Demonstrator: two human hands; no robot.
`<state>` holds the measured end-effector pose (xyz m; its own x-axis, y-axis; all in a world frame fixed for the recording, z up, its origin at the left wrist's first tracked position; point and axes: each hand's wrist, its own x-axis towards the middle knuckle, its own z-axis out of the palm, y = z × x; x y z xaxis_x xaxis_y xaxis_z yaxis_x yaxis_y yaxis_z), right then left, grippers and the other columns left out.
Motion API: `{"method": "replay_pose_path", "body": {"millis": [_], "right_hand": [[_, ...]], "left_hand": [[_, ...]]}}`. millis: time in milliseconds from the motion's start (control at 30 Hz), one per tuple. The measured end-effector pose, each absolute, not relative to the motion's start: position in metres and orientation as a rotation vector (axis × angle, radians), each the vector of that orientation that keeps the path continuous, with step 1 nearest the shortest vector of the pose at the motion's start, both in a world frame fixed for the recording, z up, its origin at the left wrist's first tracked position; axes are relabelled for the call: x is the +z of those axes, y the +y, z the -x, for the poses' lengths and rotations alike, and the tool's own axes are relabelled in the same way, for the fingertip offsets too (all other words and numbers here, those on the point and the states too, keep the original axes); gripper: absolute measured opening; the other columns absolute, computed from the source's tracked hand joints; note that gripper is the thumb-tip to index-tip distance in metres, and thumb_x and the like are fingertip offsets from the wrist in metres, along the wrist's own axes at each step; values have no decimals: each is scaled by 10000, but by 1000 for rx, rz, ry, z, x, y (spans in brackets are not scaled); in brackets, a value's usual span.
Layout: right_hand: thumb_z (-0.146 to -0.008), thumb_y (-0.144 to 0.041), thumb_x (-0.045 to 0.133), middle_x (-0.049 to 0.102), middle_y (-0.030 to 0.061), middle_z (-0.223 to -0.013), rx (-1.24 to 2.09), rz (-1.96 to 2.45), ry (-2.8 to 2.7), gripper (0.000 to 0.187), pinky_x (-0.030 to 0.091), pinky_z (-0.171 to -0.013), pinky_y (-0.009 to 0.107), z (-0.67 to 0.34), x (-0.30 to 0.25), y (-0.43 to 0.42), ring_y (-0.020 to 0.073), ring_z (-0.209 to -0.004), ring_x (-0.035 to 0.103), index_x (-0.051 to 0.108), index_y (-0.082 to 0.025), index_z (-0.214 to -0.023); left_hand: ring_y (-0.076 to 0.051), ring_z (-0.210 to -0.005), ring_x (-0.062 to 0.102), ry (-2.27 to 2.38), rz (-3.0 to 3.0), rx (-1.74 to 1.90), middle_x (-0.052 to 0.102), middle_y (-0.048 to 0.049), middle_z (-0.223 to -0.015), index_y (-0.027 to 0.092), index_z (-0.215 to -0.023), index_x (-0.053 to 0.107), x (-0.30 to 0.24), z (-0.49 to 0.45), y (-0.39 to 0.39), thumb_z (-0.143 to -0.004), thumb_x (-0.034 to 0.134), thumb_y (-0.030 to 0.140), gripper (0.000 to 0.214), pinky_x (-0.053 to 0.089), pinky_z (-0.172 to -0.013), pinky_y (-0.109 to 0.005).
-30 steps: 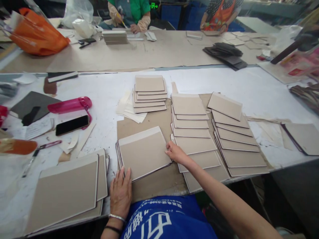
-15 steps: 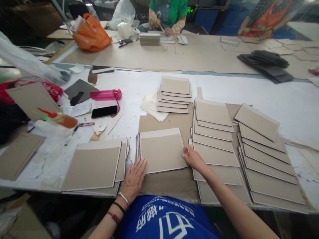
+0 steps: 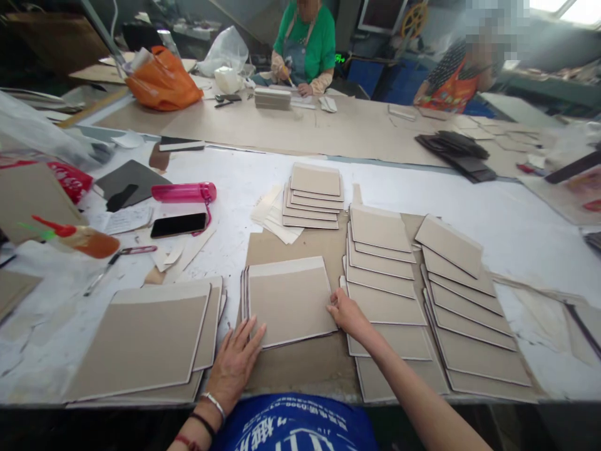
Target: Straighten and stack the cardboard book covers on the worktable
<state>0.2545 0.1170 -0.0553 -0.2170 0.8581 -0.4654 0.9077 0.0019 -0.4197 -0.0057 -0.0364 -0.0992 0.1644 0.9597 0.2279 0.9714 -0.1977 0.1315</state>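
A small stack of beige cardboard panels (image 3: 288, 300) lies in front of me, with a paler strip along the far edge and dark edges at the left. My left hand (image 3: 235, 354) rests with spread fingers at the stack's near left corner, fingertips touching it. At the right edge, my right hand (image 3: 346, 311) has its fingers curled in a pinch on the panel's side; the fingertips are partly hidden. Larger panels (image 3: 145, 344) lie left of my left hand. To the right of my right hand runs an overlapping row of similar panels (image 3: 387, 304).
Another fanned row of panels (image 3: 469, 319) is farther right, and a smaller pile (image 3: 314, 181) sits behind. At left are a phone (image 3: 179, 225), pink bottle (image 3: 183, 191), glue bottle (image 3: 87, 241) and utility knife (image 3: 110, 266). Two people work across the table near an orange bag (image 3: 164, 81).
My view has tilted up and turned slightly right, so the table appears lower and farther left. Both hands stay at the same stack, with little movement against it.
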Motion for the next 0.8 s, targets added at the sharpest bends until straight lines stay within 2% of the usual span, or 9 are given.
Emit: {"method": "replay_pose_path", "body": {"millis": [133, 233, 300, 367, 467, 600, 733, 767, 800], "right_hand": [[-811, -242, 454, 587, 79, -836, -815, -2007, 2171, 144, 373, -656, 280, -253, -44, 114, 199, -787, 559, 465, -175, -939], [-856, -269, 373, 571, 138, -981, -524, -2049, 2364, 233, 377, -785, 339, -239, -38, 114, 235, -953, 515, 500, -160, -1017], [-847, -327, 400, 488, 156, -1185, -399, -1962, 2582, 363, 308, -922, 388, -223, -40, 116, 260, -1135, 397, 457, -157, -1163], [-816, -409, 446, 330, 128, -1356, -363, -1822, 2745, 530, 192, -1011, 438, -206, -48, 117, 278, -1263, 230, 352, -194, -1291], [-784, -496, 460, 183, 93, -1435, -401, -1669, 2789, 638, 69, -1041, 484, -188, -66, 118, 291, -1316, 74, 280, -248, -1343], [-788, -506, 446, 149, 97, -1446, -394, -1637, 2759, 652, 38, -1041, 493, -186, -81, 117, 287, -1321, 42, 257, -248, -1356], [-786, -486, 465, 167, 108, -1439, -297, -1632, 2802, 646, 55, -1036, 508, -188, -83, 117, 290, -1317, 60, 278, -232, -1349], [-789, -480, 463, 167, 112, -1439, -273, -1629, 2817, 639, 61, -1034, 511, -188, -83, 117, 292, -1316, 68, 282, -227, -1347], [-794, -475, 457, 164, 113, -1439, -254, -1626, 2829, 631, 66, -1033, 512, -188, -84, 117, 294, -1314, 77, 284, -225, -1346]], "left_hand": [[-188, -1162, 450, -1905, 2346, -419, 481, -46, -1289, 298, -1256, 411, -100, 6, -35, -846, 373, 246, 416, 365, -946, -341], [-189, -1159, 452, -1872, 2344, -405, 491, -52, -1278, 285, -1254, 416, -98, 6, -34, -841, 379, 233, 419, 358, -950, -344], [-195, -1154, 455, -1850, 2347, -387, 498, -60, -1269, 270, -1248, 427, -98, 6, -34, -835, 395, 230, 416, 357, -950, -350], [-201, -1154, 454, -1830, 2354, -370, 498, -69, -1267, 255, -1244, 433, -98, 6, -34, -829, 408, 224, 417, 351, -954, -357], [-204, -1157, 448, -1826, 2360, -360, 491, -75, -1272, 250, -1243, 433, -97, 8, -33, -821, 417, 209, 424, 327, -975, -374], [-214, -1115, 481, -1880, 2372, -376, 545, -80, -1193, 257, -1156, 511, -85, 2, -26, -806, 441, 211, 360, 284, -1005, -435], [-268, -1156, 439, -2109, 2338, -346, 564, -142, -1115, 174, -826, 623, -72, -18, 3, -816, 437, 278, 214, 285, -999, -486], [-281, -1192, 400, -2151, 2319, -362, 529, -170, -1169, 143, -825, 618, -73, -24, 13, -819, 432, 298, 242, 287, -1001, -482], [-288, -1229, 352, -2171, 2318, -384, 478, -192, -1234, 119, -922, 605, -75, -28, 21, -820, 431, 313, 279, 286, -1003, -476]]}}
